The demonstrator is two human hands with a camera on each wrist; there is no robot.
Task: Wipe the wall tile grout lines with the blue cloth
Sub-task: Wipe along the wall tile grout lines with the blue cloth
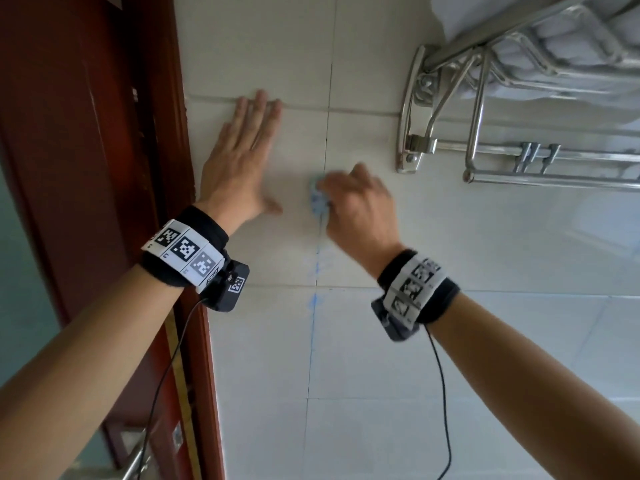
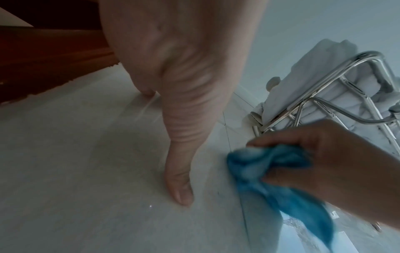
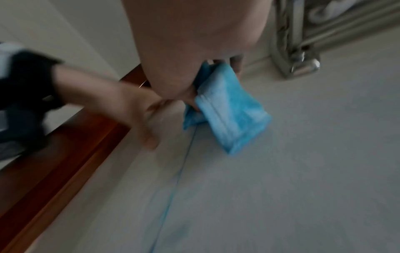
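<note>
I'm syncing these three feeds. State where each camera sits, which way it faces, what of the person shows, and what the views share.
Head: on the head, facing the tiled wall; both forearms, left hand flat, right hand.
Left wrist: looks along the left palm to the wall; the thumb presses the tile.
Right wrist: looks along the right hand, which grips the blue cloth.
Shared: cloth, vertical grout line, metal towel rack.

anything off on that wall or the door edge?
Yes. The vertical grout line below the blue cloth carries blue streaks and smudges, unlike the grey lines nearby. The door frame edge also looks chipped where it meets the tile.
</note>
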